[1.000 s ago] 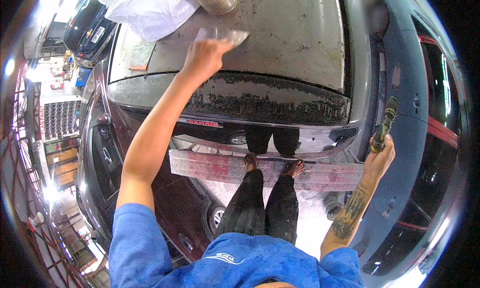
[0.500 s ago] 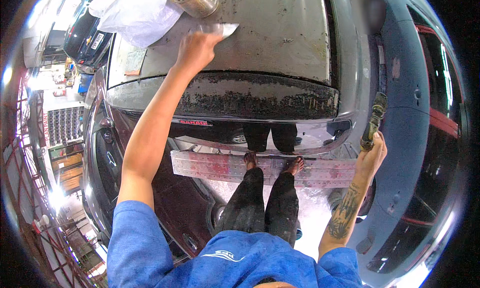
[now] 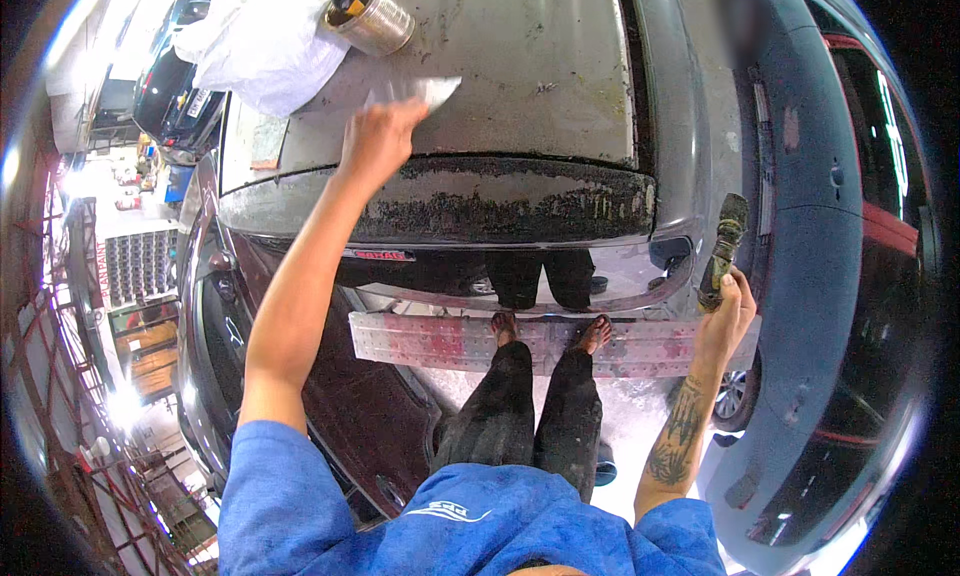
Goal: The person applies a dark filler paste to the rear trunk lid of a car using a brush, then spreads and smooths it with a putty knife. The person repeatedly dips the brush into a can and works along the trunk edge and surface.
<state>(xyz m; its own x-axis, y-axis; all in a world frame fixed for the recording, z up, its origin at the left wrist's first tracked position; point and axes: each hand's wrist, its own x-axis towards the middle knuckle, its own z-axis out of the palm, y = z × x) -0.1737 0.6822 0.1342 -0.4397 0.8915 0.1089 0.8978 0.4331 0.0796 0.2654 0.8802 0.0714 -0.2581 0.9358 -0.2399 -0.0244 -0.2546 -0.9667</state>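
the left hand [image 3: 378, 141] reached out over a dull grey, scuffed car panel [image 3: 530, 106], its fingers curled together and pinching a thin, pale, flat scraper [image 3: 440, 92]. one pointed corner stuck out to the right of the hand; the rest was blurred, and i could not tell whether its edge touched the panel.

the right hand [image 3: 729, 311] was held well apart, out to the right, its fingers closed around the near end of a dark olive-and-black, brush-like tool [image 3: 729, 231] that pointed away from the person.

farther up the panel, beyond the scraper, a silvery, ribbed metal can [image 3: 385, 21] with something yellow and black inside stood just beside a crumpled, white plastic bag [image 3: 270, 46]. a flat, greyish, rectangular sheet [image 3: 266, 138] lay near the bag. nearer the person ran a dark, mottled, peeling strip [image 3: 540, 201]. two bare feet [image 3: 506, 326] stood on a perforated, pink-stained metal plank [image 3: 440, 341], and a blue-grey car [image 3: 812, 256] was parked at the right.
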